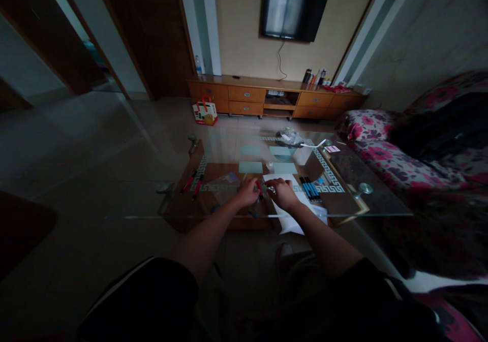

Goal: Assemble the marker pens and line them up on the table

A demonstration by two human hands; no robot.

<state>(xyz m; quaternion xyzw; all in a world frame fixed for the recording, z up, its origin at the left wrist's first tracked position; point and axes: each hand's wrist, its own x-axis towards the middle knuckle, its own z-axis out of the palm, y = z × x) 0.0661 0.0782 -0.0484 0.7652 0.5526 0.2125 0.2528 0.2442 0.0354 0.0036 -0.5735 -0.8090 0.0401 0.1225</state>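
Both my hands meet over the near edge of a glass coffee table (366, 207). My left hand (247, 191) is closed round a small red pen-like thing (260, 187). My right hand (282, 193) is closed too, its fingers pinching the other end of the same thing; the dim light hides the detail. Under my right hand lies a white sheet of paper (292, 222). A row of several blue and black pens (309, 188) lies just right of my right hand. Two red pens (192, 182) lie to the left.
Pale cards (250, 167) and a bowl (285, 151) lie further back on the glass. A floral sofa (385, 154) runs along the right. A wooden TV cabinet (267, 97) with a wall television (293, 9) stands at the far wall, a gift bag (205, 112) before it.
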